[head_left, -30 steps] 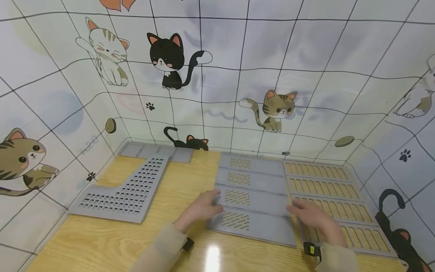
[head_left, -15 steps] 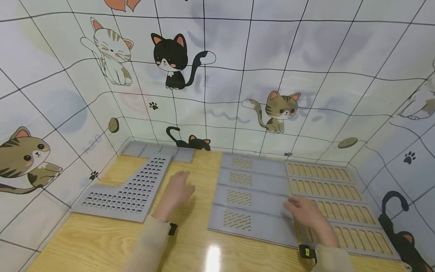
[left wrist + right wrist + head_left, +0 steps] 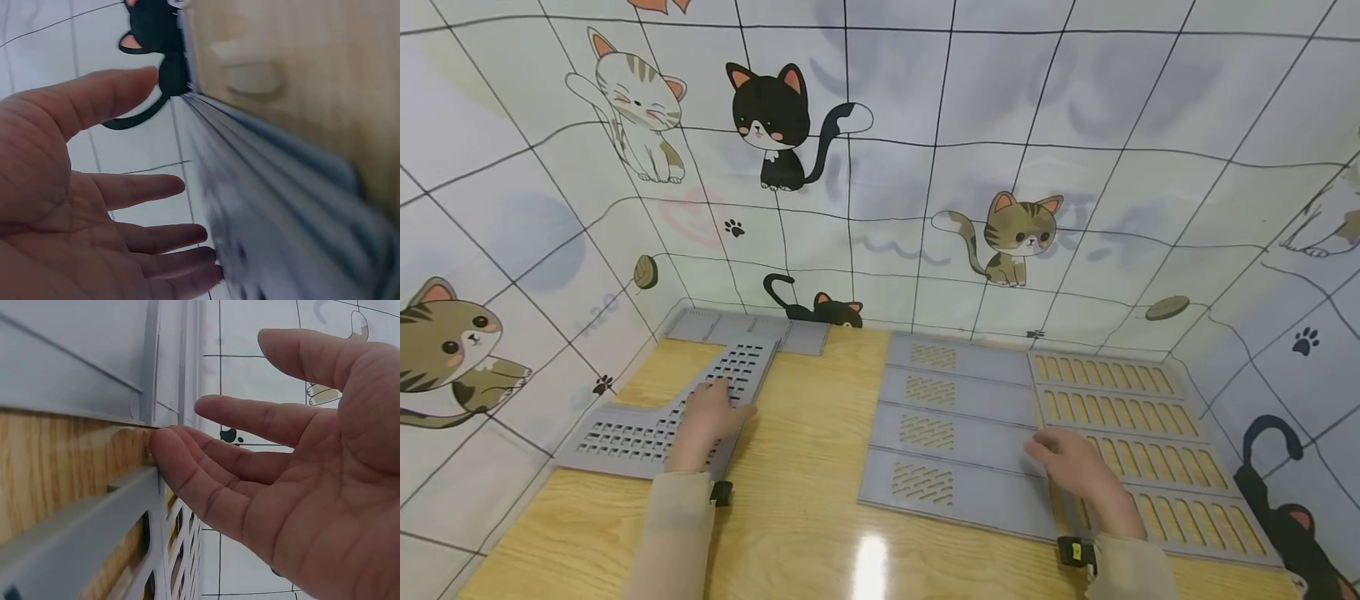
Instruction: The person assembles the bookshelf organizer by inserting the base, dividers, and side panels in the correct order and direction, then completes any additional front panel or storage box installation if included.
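My left hand (image 3: 706, 412) is over the grey stepped panel (image 3: 625, 421) with rows of small rectangular holes. In the left wrist view its fingers (image 3: 162, 237) are extended and apart from the thumb, tips close to the face of layered grey sheets (image 3: 275, 187). My right hand (image 3: 1075, 462) is at the narrow gap between a grey panel (image 3: 992, 408) with slanted cut-outs and another panel (image 3: 1123, 396) with long slots. The right wrist view shows its fingers (image 3: 206, 494) loosely bent with nothing between them, one fingertip low against the wood strip in that gap.
Flat grey pieces (image 3: 805, 340) lie at the back left, partly under the stepped panel. Everything rests on a wood-grain tabletop (image 3: 805, 467). Walls (image 3: 887, 167) with a grid and cartoon cats enclose the back and both sides.
My left hand has left the left edge of the slanted-cut-out panel and moved left to above the stepped panel. The right hand has barely shifted at the gap.
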